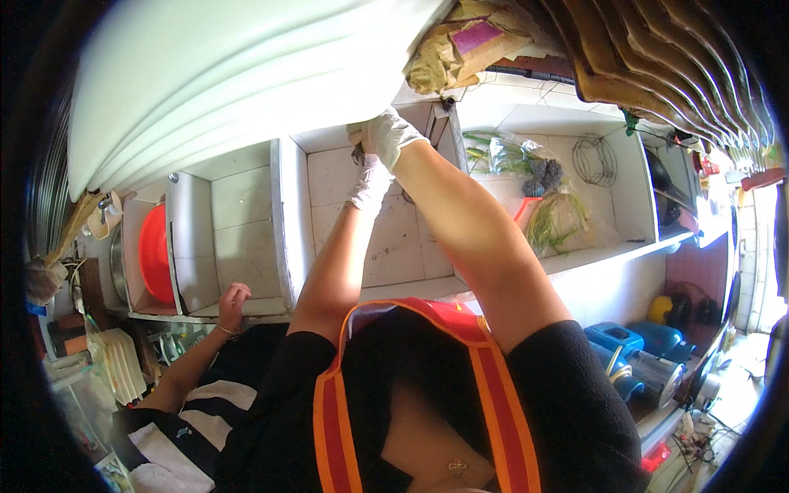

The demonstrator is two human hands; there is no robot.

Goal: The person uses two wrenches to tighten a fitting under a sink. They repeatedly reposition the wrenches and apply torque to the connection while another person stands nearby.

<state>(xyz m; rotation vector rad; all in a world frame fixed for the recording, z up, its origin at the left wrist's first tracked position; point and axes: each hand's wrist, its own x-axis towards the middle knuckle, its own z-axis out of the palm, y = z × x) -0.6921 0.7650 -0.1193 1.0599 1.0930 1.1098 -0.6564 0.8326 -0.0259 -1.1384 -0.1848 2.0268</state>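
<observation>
My right hand, in a white glove, reaches up to the lower edge of a large white stack of plate-like pieces. Its fingers curl inward, partly out of sight. Just below it, touching or nearly so, is my left hand, gloved in white too, its fingers bent and closed. A small dark thing shows by the fingertips; its kind is too small to make out. Both hands are above the middle compartment of a tiled trough.
A co-worker's bare hand rests at the trough's front edge on the left, near a red basin. To the right lie green stalks in clear plastic and a wire coil. Brown wavy-edged pieces stand stacked at upper right.
</observation>
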